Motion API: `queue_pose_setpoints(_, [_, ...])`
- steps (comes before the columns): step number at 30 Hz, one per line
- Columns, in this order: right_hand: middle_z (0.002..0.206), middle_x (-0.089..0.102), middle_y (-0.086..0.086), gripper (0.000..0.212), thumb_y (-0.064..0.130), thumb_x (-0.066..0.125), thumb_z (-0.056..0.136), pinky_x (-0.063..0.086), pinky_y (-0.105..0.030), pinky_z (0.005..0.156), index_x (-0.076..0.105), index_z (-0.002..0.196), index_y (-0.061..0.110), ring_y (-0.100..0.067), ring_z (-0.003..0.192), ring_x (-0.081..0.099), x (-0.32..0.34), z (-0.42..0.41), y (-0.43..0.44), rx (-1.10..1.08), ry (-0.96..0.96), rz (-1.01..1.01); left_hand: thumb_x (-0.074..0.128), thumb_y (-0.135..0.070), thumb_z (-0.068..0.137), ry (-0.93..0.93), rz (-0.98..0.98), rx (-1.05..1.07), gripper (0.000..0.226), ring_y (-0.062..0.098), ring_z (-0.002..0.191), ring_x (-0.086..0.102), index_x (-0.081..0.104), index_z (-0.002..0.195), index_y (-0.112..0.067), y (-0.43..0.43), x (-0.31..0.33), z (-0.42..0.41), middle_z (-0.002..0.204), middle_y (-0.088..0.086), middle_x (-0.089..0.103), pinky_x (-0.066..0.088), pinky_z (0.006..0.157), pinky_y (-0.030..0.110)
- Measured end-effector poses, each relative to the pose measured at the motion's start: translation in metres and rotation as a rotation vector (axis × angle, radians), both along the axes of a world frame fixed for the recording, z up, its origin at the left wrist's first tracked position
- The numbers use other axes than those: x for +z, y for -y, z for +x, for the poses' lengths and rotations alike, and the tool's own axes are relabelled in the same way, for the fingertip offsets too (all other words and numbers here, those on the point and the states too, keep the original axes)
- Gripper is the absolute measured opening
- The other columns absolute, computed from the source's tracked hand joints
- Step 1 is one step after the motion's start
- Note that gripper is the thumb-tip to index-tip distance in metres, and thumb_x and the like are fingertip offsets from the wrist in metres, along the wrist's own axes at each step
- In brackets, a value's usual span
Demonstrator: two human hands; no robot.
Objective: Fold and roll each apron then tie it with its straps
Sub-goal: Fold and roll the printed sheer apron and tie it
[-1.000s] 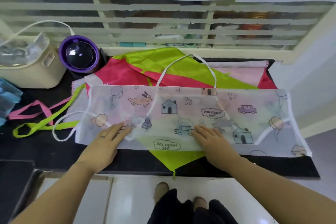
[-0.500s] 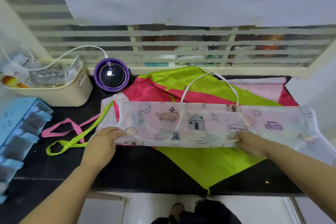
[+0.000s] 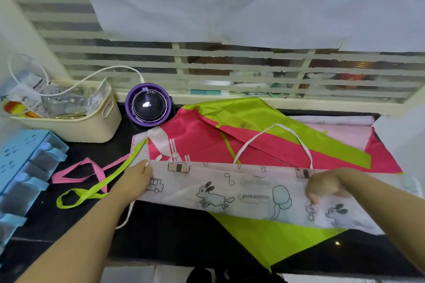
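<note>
The printed apron (image 3: 230, 190) lay as a long folded band across the middle of the black counter (image 3: 165, 234), over a pink and green apron (image 3: 207, 142). The left hand (image 3: 135, 181) gripped its left end, hiding that corner. The right hand (image 3: 326, 185), blurred, curled its fingers on the upper fold. A basket (image 3: 87, 130) and a purple fan (image 3: 148, 108) stood at the back left corner, below a slatted window (image 3: 230, 69).

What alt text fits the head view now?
The left hand and right hand hold a white cartoon-print apron, folded into a long band, on a black counter over a pink and green apron. A cream basket and a round purple device stand at the back left.
</note>
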State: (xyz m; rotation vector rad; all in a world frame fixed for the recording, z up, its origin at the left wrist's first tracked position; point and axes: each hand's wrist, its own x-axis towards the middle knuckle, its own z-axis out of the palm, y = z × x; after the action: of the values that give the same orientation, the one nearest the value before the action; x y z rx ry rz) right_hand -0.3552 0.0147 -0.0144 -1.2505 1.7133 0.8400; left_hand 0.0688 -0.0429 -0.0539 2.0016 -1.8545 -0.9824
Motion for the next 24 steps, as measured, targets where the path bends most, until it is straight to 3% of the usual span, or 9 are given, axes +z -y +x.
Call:
queue_pose_setpoints(2, [0.129,0.041,-0.012,0.04,0.02,0.048,0.093,0.039,-0.035,0.097,0.048,0.127,-0.001,-0.026,0.111,0.046,-0.006,-0.001,0.009,0.009,-0.017,-0.077,0.026,-0.022,0.104,0.098,0.065,-0.004,0.029,0.023,0.08,0.048,0.046,0.087,-0.01,0.009,-0.01,-0.003,0.084,0.009,0.054,0.033,0.07,0.032])
queue_pose_setpoints(5, [0.104,0.054,-0.006,0.044,0.033,0.035,0.098,0.043,-0.028,0.083,0.061,0.111,0.0,-0.02,0.09,0.052,-0.019,-0.006,0.02,0.141,-0.04,-0.233,0.023,-0.022,0.105,0.194,0.105,0.022,0.034,0.029,0.093,0.051,0.049,0.115,-0.002,0.016,-0.02,-0.009,0.107,0.022,0.059,0.035,0.081,0.032])
queue_pose_setpoints(7, [0.102,0.054,-0.005,0.034,0.032,0.035,0.098,0.042,-0.028,0.078,0.058,0.103,0.007,-0.02,0.089,0.051,-0.022,-0.009,0.024,0.199,-0.035,-0.341,0.024,-0.02,0.104,0.228,0.109,0.037,0.035,0.035,0.101,0.054,0.046,0.124,-0.002,0.02,-0.025,-0.009,0.114,0.026,0.059,0.036,0.084,0.034])
queue_pose_setpoints(12, [0.137,0.05,-0.012,0.038,0.031,0.033,0.102,0.039,-0.031,0.097,0.052,0.128,0.01,-0.024,0.12,0.049,-0.024,-0.018,0.035,0.177,0.041,-0.44,0.027,-0.016,0.103,0.286,0.118,0.062,0.032,0.032,0.089,0.053,0.046,0.122,0.001,0.03,-0.036,-0.007,0.111,0.026,0.06,0.039,0.08,0.035])
queue_pose_setpoints(15, [0.119,0.061,-0.012,0.04,0.034,0.031,0.103,0.042,-0.032,0.092,0.057,0.111,0.006,-0.025,0.107,0.056,-0.024,-0.026,0.051,0.224,0.071,-0.398,0.033,-0.012,0.098,0.461,0.124,0.078,0.024,0.036,0.099,0.057,0.046,0.116,-0.002,0.031,-0.036,-0.012,0.117,0.019,0.056,0.044,0.083,0.038])
queue_pose_setpoints(18, [0.102,0.057,-0.006,0.029,0.034,0.032,0.103,0.039,-0.03,0.079,0.05,0.093,0.014,-0.02,0.092,0.052,-0.03,-0.029,0.065,0.314,0.08,-0.391,0.05,-0.004,0.083,0.573,-0.29,0.119,0.032,0.04,0.1,0.056,0.053,0.114,-0.006,0.023,-0.023,-0.047,0.115,0.019,0.054,0.043,0.085,0.048])
queue_pose_setpoints(20, [0.098,0.054,-0.003,0.029,0.035,0.031,0.104,0.037,-0.029,0.077,0.049,0.093,0.016,-0.019,0.09,0.05,-0.037,-0.029,0.07,0.344,0.085,-0.386,0.07,-0.005,0.065,0.507,-0.577,-0.106,0.042,0.036,0.093,0.061,0.063,0.106,-0.012,0.015,-0.011,-0.09,0.107,0.012,0.062,0.046,0.087,0.055])
queue_pose_setpoints(22, [0.1,0.056,-0.006,0.034,0.038,0.03,0.103,0.036,-0.029,0.076,0.053,0.095,0.014,-0.021,0.09,0.051,-0.042,-0.03,0.072,0.344,0.099,-0.396,0.084,-0.019,0.051,0.495,-0.646,-0.485,0.055,0.028,0.1,0.065,0.069,0.105,-0.02,0.004,-0.013,-0.139,0.109,0.002,0.066,0.045,0.093,0.061])
queue_pose_setpoints(24, [0.104,0.058,-0.008,0.035,0.037,0.032,0.103,0.035,-0.028,0.075,0.056,0.102,0.012,-0.021,0.092,0.051,-0.047,-0.033,0.074,0.326,0.116,-0.423,0.072,-0.037,0.069,0.541,-0.578,-0.764,0.047,0.024,0.116,0.061,0.068,0.114,-0.026,-0.007,-0.026,-0.177,0.122,-0.001,0.065,0.035,0.101,0.065])
